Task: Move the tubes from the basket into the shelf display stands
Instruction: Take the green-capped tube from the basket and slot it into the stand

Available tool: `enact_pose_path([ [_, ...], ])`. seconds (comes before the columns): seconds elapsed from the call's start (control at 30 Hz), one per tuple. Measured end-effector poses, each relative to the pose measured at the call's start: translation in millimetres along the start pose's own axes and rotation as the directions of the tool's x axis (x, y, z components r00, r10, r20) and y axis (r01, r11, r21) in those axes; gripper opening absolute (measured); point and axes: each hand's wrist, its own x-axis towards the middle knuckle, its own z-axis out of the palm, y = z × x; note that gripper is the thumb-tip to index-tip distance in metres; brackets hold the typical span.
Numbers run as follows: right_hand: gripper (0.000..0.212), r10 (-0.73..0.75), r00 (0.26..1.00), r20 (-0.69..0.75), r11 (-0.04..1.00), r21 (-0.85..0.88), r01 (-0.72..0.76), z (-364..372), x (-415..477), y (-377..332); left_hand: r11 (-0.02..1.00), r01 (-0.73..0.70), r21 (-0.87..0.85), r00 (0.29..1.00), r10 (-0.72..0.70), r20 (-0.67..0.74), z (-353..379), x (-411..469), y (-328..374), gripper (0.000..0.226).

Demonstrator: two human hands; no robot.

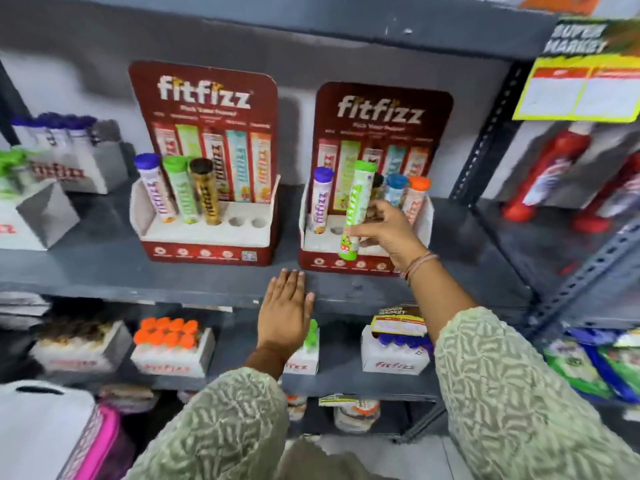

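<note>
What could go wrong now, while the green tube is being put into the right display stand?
1. The green tube is tilted in the right hand; it may miss the empty hole beside the purple tube.
2. Its lower end or the hand may knock over the standing blue tube and orange tube close by.
3. The light right stand may slide, since the left hand only rests on the shelf edge.

"fitfizz" heads the backboard of the left display stand (203, 98) and the right display stand (380, 112), and runs up the green tube (356, 209). A white box (393, 362) below reads "fitfizz"; a hanging tag (576, 38) says "SUPER MARKET"
</note>
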Motion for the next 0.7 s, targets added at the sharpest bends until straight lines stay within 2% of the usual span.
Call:
enact_pose_path([
  [0.07,0.034,-0.004,1.0,-0.011,0.999,-0.039,0.003,-8,4,-3,1.0,-0.012,0.01,1.0,0.012,0.007,4,4,5,0.054],
  [0.17,0.046,-0.023,0.999,-0.022,0.998,-0.058,0.022,-12,11,-9,1.0,-0.009,0.024,1.0,0.009,-0.006,7,6,5,0.054],
  [0.3,0.055,-0.025,1.0,-0.012,0.999,-0.035,0.025,-12,19,-16,0.999,0.0,0.038,1.0,0.0,0.007,7,5,5,0.069],
  [0.37,0.045,-0.005,1.0,0.017,1.0,0.02,0.005,-11,22,-21,0.999,0.011,0.044,1.0,-0.011,0.017,6,6,5,0.065],
  [0.43,0.023,0.033,0.999,0.028,0.994,0.101,-0.036,-8,24,-27,0.999,0.012,0.05,1.0,-0.013,0.021,7,6,5,0.058],
  [0.5,0.015,0.068,0.998,0.015,0.985,0.157,-0.069,-8,27,-35,0.998,0.017,0.052,0.999,-0.019,0.042,5,6,4,0.064],
  [0.6,0.007,-0.009,0.999,0.036,1.0,0.025,0.008,-9,29,-50,0.998,0.025,0.063,0.997,-0.029,0.07,2,5,4,0.075],
  [0.7,0.026,-0.122,0.991,0.046,0.987,-0.1,0.126,-9,34,-67,0.998,0.025,0.066,0.997,-0.029,0.069,1,6,4,0.076],
])
